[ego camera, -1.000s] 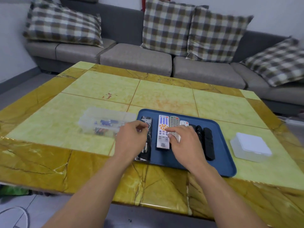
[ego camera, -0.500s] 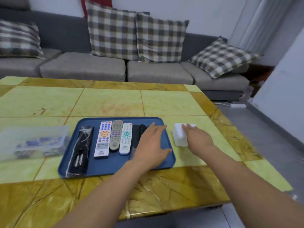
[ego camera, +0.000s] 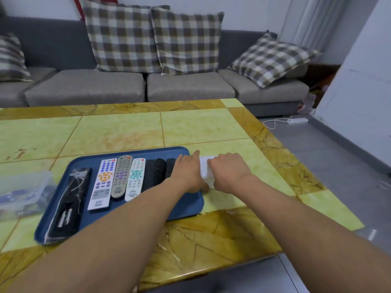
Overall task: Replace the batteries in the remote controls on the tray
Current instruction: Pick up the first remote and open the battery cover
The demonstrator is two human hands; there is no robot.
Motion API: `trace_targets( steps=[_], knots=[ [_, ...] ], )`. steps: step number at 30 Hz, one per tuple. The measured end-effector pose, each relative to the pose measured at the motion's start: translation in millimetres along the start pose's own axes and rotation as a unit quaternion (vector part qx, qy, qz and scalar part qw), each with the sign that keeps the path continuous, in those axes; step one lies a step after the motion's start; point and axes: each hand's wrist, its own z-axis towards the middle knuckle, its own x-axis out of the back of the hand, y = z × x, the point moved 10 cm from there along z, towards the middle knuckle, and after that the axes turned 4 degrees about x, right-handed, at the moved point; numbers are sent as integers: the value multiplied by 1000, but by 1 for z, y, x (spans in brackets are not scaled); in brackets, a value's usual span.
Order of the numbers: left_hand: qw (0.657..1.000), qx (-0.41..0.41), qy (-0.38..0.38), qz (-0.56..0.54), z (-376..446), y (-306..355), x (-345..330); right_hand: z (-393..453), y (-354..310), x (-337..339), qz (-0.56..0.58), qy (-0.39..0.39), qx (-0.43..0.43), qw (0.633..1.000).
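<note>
L hand [ego camera: 187, 174] and R hand [ego camera: 229, 173] flank a small white plastic box [ego camera: 204, 169] on the table [ego camera: 201, 127] just beside the blue tray's [ego camera: 135, 152] right edge, fingers laid straight against its sides w/ L thumb at its near corner, remotes [ego camera: 122, 176] lying in a row on the tray.

This is a home living room. A grey sofa [ego camera: 127, 85] runs across from ten to one o'clock, with checked cushions [ego camera: 186, 41] propped along its back. A low marble-patterned bench [ego camera: 201, 127] stands just before it. At two o'clock a white power strip [ego camera: 297, 120] lies on the grey floor [ego camera: 330, 149] beside a plain wall.
</note>
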Motion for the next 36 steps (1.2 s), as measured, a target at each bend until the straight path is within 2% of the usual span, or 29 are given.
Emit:
trace_targets(
  steps=[6,8,9,11,12,13,15,17,19,21,26,28,31,34,36],
  knots=[
    [999,13,0,-37,-2,-7,-3,1,8,18,37,27,-18,999],
    [999,15,1,-50,-3,-8,-3,11,32,26,108,49,-53,992],
    [998,17,1,-59,-4,-8,-2,14,51,33,165,81,-87,979],
    [997,19,7,-68,-5,-9,0,13,88,47,236,205,-163,936],
    [997,21,6,-69,-5,-9,-1,11,98,49,234,247,-192,920],
    [998,21,8,-67,-5,-9,-1,11,100,44,224,250,-204,920],
    [998,22,10,-64,-5,-9,-2,25,82,17,219,172,-161,947],
    [997,21,13,-67,-6,-9,-2,35,51,-19,191,55,-83,977],
    [997,23,12,-71,-5,-9,-2,35,37,-47,194,-18,-52,979],
    [997,22,12,-70,-6,-7,-3,34,33,-58,228,-29,-51,972],
    [999,9,16,-29,-18,-7,2,31,35,-51,232,2,-60,971],
    [997,12,46,-60,-33,-16,19,28,43,-43,256,25,-81,963],
    [972,36,145,-183,-70,-52,57,27,43,-14,263,55,-87,959],
    [929,108,263,-236,-119,-118,86,26,15,32,281,107,-71,951],
    [907,186,307,-218,-149,-168,92,23,-20,60,333,137,-47,932]
  ],
)
